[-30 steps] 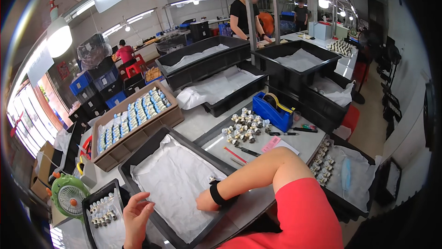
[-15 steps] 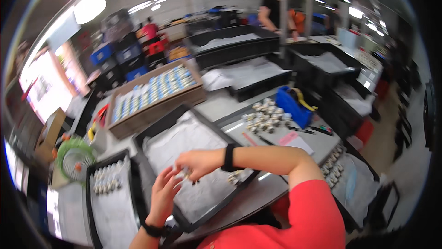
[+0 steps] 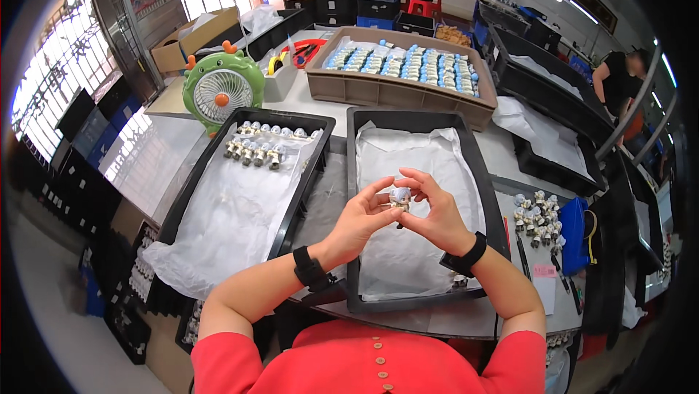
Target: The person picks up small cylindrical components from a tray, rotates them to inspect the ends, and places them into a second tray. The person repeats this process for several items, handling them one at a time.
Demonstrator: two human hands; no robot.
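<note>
A small figurine [image 3: 400,198] with pale hair is pinched at its sides between my two hands, roughly upright. My left hand [image 3: 359,221] grips it from the left with thumb and fingertips. On the other side my right hand [image 3: 441,218] holds it the same way. Both are above a black tray [image 3: 354,164] lined with white paper [image 3: 393,263]. A few more figurines [image 3: 459,278] lie in that tray's near right corner, partly hidden by my right wrist. In the black tray [image 3: 312,175] to the left, similar figurines [image 3: 255,153] stand in rows at the far end.
A brown crate [image 3: 320,89] of blue-and-white pieces stands beyond the trays. A green fan [image 3: 222,89] is at the far left. To the right are a pile of figurines [image 3: 537,219], a blue tape dispenser [image 3: 574,234] and pens. Stacked black trays [image 3: 539,77] stand at the back right.
My view has swung to the left. The hands, earlier close together over the tray with the object mostly hidden, now hold the figurine up between them in plain sight.
</note>
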